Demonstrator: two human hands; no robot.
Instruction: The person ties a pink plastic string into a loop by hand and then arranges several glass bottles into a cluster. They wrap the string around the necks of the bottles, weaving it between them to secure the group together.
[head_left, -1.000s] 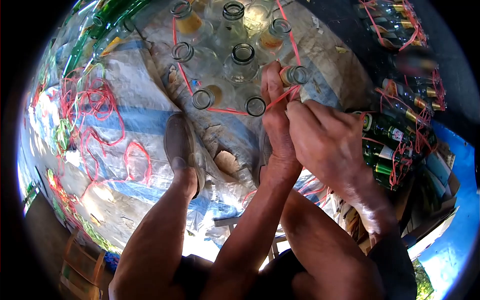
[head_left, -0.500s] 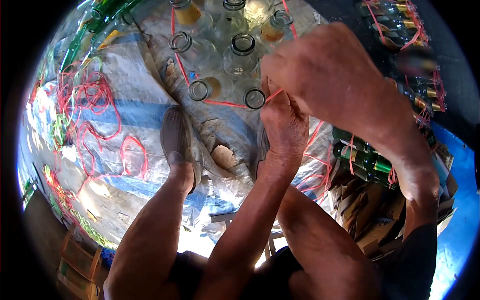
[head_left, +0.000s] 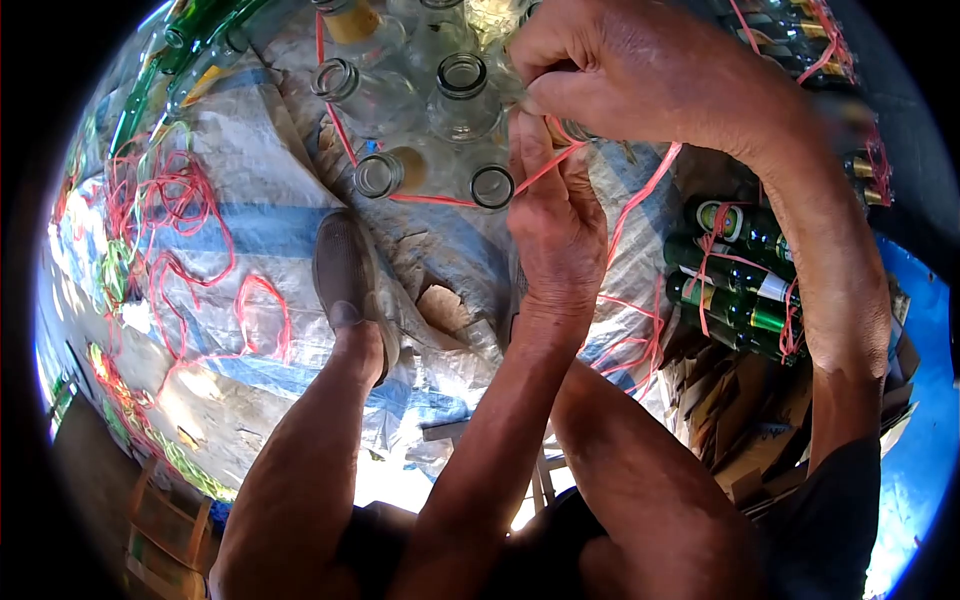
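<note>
1. a crinkled pale sheet [head_left: 265,175] with blue stripes is covering the ground, and a torn brown patch [head_left: 445,308] is showing near the left shoe [head_left: 345,265].
2. clear glass bottles [head_left: 466,115] are standing in a cluster at the far middle of the sheet, and pink twine [head_left: 430,201] is running around their near and left sides.
3. the left hand [head_left: 558,225] is reaching to the cluster's near right corner; the twine is crossing its fingers, which are staying close together; i cannot tell whether they are grasping it.
4. the right hand [head_left: 640,75] is hovering just farther off, its fingers clenching inward; i cannot tell what is inside.
5. loose pink strands [head_left: 185,195] are sprawling over the left of the sheet; green bottles [head_left: 140,95] are lying at the far left.
6. on the right, tied green bottles [head_left: 735,305] are lying beside stacked cardboard [head_left: 760,435], and a bright blue surface [head_left: 905,490] is edging the room.
7. a wooden chair [head_left: 165,515] is standing at the near left.
</note>
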